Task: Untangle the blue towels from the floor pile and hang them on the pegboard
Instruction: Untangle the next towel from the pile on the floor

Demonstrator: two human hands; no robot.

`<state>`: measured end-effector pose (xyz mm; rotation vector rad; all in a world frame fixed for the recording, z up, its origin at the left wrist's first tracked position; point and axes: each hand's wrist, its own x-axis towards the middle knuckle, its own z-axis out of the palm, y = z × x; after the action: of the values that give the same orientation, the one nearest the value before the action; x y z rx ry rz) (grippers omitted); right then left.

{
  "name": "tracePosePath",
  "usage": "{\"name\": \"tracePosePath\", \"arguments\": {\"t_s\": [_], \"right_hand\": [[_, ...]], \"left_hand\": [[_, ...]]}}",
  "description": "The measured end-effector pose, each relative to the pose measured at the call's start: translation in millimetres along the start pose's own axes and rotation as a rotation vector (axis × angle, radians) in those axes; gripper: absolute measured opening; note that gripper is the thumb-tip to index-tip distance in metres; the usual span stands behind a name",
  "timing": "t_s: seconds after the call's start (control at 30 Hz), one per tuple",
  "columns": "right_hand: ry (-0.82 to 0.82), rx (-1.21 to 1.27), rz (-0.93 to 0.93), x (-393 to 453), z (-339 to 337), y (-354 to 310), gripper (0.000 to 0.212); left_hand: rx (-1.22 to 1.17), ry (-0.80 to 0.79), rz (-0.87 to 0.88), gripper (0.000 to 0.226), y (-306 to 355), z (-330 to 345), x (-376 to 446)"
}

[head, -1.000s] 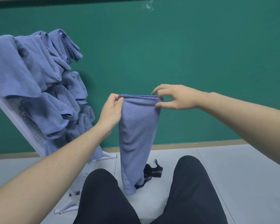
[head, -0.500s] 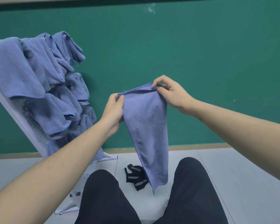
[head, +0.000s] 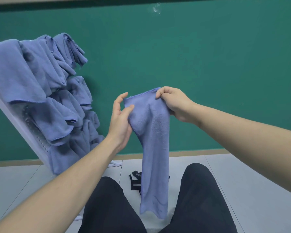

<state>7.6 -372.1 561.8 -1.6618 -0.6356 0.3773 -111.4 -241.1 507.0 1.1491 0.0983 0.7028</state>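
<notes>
Blue towel [head: 151,142] now bunched narrower vs a sec ago, R hand [head: 174,104] pinching top edge, L hand [head: 121,118] regripping w/ loose fingers, so I'd hang it on pegboard [head: 12,118] next.

A green wall over a pale tiled floor.

We see a flat, dark green wall [head: 208,56] filling most of the view, with a darker band [head: 141,3] running along its top edge and a small whitish scuff [head: 156,10] just below that band. Where the wall meets the ground we find a narrow tan baseboard [head: 191,153]. Below it lies a light grey floor [head: 259,182] of large tiles, split by thin darker seams that run away from us toward the wall. The light falls soft and even, leaving only faint shadows on the wall and a mild sheen on the tiles.
</notes>
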Motion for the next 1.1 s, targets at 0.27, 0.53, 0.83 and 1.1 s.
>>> {"name": "tracePosePath", "arguments": {"t_s": [0.27,0.53,0.83,1.1], "right_hand": [[-0.035,0.18,0.115,5.5,-5.6,-7.6,0.035],[0.002,0.073,0.124,1.9,-16.8,1.5,0.021],[-0.371,0.144,0.142,-16.0,-23.7,26.8,0.054],[-0.253,0.114,0.035,-9.8,-14.9,27.8,0.026]], "left_hand": [[0.022,-0.109,-0.218,0.029,-21.4,-0.7,-17.3],[0.226,-0.141,-0.153,0.08,-14.2,12.1,-7.4],[0.146,0.01,-0.186,0.075,-0.4,16.2,4.3],[0.063,0.11,-0.241,0.036,6.3,-2.0,12.0]]}}
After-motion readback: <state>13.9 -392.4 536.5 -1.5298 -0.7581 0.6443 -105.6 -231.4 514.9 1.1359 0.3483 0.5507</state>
